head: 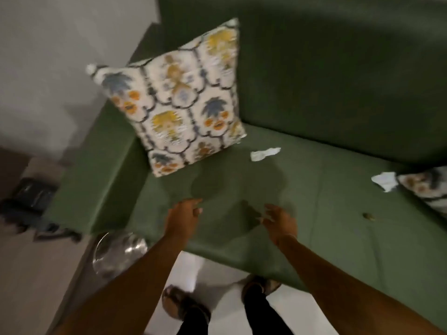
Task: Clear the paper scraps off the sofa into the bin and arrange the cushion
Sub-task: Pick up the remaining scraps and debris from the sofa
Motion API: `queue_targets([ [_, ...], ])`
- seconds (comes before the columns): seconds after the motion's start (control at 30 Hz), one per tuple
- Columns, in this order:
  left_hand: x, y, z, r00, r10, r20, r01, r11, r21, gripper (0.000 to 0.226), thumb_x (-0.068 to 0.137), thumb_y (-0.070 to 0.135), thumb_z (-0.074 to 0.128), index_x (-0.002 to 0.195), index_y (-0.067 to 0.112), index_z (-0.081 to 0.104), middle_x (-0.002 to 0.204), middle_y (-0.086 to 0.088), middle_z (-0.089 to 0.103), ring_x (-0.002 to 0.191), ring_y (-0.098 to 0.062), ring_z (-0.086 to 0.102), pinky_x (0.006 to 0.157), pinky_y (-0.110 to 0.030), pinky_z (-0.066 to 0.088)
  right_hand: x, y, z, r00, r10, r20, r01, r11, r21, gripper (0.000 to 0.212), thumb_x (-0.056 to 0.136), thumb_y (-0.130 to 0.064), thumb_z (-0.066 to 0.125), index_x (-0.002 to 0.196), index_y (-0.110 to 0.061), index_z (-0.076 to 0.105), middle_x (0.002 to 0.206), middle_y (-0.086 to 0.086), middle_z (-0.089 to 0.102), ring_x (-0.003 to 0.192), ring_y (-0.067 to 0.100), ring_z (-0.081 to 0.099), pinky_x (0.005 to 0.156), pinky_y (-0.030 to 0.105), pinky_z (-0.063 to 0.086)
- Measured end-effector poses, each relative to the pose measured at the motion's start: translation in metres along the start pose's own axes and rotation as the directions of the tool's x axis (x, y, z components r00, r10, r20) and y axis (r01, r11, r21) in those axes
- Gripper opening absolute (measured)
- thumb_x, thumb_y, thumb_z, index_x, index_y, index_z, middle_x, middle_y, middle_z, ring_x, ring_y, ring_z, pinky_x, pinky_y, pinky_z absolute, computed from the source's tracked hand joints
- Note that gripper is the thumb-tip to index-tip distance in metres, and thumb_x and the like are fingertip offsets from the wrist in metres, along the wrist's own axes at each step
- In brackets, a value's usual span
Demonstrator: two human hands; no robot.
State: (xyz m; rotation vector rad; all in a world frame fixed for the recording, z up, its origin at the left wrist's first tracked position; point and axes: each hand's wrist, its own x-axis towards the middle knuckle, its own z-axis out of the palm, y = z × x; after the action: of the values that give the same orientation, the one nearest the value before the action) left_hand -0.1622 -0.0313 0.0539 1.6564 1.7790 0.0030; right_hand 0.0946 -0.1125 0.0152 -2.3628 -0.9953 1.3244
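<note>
Left hand (184, 217) and right hand (280, 221): grip released, empty, above the sofa (314, 233) seat front. Patterned cushion (179, 100): upright in sofa's left corner. Paper scrap (264, 154): on seat beside the cushion. Second scrap (385, 180): far right. Metal bin (118, 252): floor, by sofa's left arm.

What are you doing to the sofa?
A person is tidying a green sofa. Both hands, the left hand and the right hand, reach out open over the seat and hold nothing. A patterned cushion leans in the corner against the armrest. Two white paper scraps lie on the seat, one beside a second cushion at the right edge. A shiny metal bin stands on the floor by the sofa.
</note>
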Motion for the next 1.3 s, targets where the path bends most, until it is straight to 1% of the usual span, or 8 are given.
queue_targets([
  [0.13, 0.036, 0.083, 0.024, 0.988, 0.15, 0.044, -0.154, 0.983, 0.1, 0.034, 0.086, 0.026, 0.063, 0.12, 0.025, 0.065, 0.121, -0.014, 0.068, 0.112, -0.033, 0.061, 0.094, -0.04, 0.05, 0.012, 0.059, -0.076, 0.989, 0.032, -0.144, -0.033, 0.999, -0.001, 0.053, 0.085, -0.03, 0.066, 0.134, -0.034, 0.046, 0.132, 0.0, 0.06, 0.093, 0.02, 0.065, 0.076, 0.03, 0.057],
  [0.3, 0.096, 0.168, 0.056, 0.955, 0.278, 0.105, -0.296, 0.921, 0.254, 0.036, 0.086, 0.032, 0.06, 0.122, 0.034, 0.06, 0.119, -0.013, 0.067, 0.11, -0.036, 0.061, 0.088, -0.044, 0.05, 0.035, 0.13, -0.142, 0.945, 0.11, -0.308, -0.141, 0.987, -0.081, 0.063, 0.086, -0.023, 0.065, 0.139, -0.034, 0.034, 0.138, 0.008, 0.049, 0.104, 0.028, 0.059, 0.05, 0.025, 0.057],
  [0.43, 0.145, 0.203, 0.096, 0.911, 0.395, 0.115, -0.411, 0.859, 0.307, 0.036, 0.084, 0.031, 0.063, 0.118, 0.022, 0.063, 0.113, -0.021, 0.066, 0.104, -0.043, 0.06, 0.086, -0.048, 0.051, 0.056, 0.174, -0.177, 0.902, 0.17, -0.397, -0.242, 0.961, -0.138, 0.067, 0.083, -0.011, 0.065, 0.142, -0.026, 0.036, 0.157, 0.008, 0.024, 0.141, 0.033, 0.024, 0.107, 0.049, 0.042],
  [0.57, 0.173, 0.21, 0.126, 0.927, 0.364, 0.089, -0.368, 0.839, 0.402, 0.045, 0.084, 0.032, 0.063, 0.125, 0.014, 0.056, 0.122, -0.026, 0.058, 0.112, -0.047, 0.051, 0.094, -0.05, 0.043, 0.079, 0.193, -0.184, 0.907, 0.26, -0.332, -0.316, 0.94, -0.127, 0.088, 0.074, -0.005, 0.075, 0.146, -0.028, 0.03, 0.158, 0.007, 0.019, 0.138, 0.036, 0.027, 0.104, 0.053, 0.044],
  [0.93, 0.187, 0.211, 0.144, 0.921, 0.388, -0.03, -0.34, 0.841, 0.421, 0.009, 0.085, 0.021, 0.062, 0.091, 0.018, 0.068, 0.091, -0.023, 0.069, 0.078, -0.048, 0.063, 0.066, -0.045, 0.049, 0.101, 0.205, -0.21, 0.876, 0.145, -0.461, -0.234, 0.962, -0.142, 0.035, 0.081, -0.014, 0.07, 0.113, -0.029, 0.064, 0.112, 0.001, 0.063, 0.106, 0.02, 0.055, 0.092, 0.034, 0.049],
  [1.07, 0.186, 0.231, 0.147, 0.889, 0.458, -0.022, -0.417, 0.826, 0.379, 0.009, 0.084, 0.027, 0.064, 0.09, 0.022, 0.069, 0.092, -0.017, 0.071, 0.078, -0.044, 0.065, 0.065, -0.043, 0.051, 0.138, 0.185, -0.252, 0.834, 0.009, -0.551, -0.154, 0.964, -0.217, 0.028, 0.085, -0.019, 0.067, 0.112, -0.026, 0.068, 0.131, 0.003, 0.058, 0.121, 0.025, 0.046, 0.1, 0.036, 0.043],
  [1.2, 0.185, 0.254, 0.16, 0.873, 0.487, -0.012, -0.46, 0.832, 0.311, 0.009, 0.084, 0.029, 0.064, 0.089, 0.024, 0.069, 0.093, -0.01, 0.072, 0.081, -0.041, 0.065, 0.065, -0.041, 0.05, 0.18, 0.166, -0.272, 0.898, 0.022, -0.439, -0.157, 0.949, -0.273, 0.026, 0.086, -0.023, 0.065, 0.112, -0.026, 0.068, 0.153, 0.007, 0.034, 0.143, 0.031, 0.024, 0.117, 0.044, 0.025],
  [1.3, 0.183, 0.259, 0.174, 0.863, 0.506, -0.011, -0.485, 0.834, 0.262, 0.008, 0.083, 0.032, 0.064, 0.088, 0.026, 0.068, 0.091, -0.005, 0.072, 0.08, -0.037, 0.065, 0.062, -0.037, 0.046, 0.197, 0.162, -0.265, 0.877, 0.079, -0.474, -0.207, 0.952, -0.224, 0.027, 0.083, -0.024, 0.069, 0.111, -0.021, 0.07, 0.15, 0.008, 0.037, 0.139, 0.032, 0.029, 0.113, 0.046, 0.032],
])
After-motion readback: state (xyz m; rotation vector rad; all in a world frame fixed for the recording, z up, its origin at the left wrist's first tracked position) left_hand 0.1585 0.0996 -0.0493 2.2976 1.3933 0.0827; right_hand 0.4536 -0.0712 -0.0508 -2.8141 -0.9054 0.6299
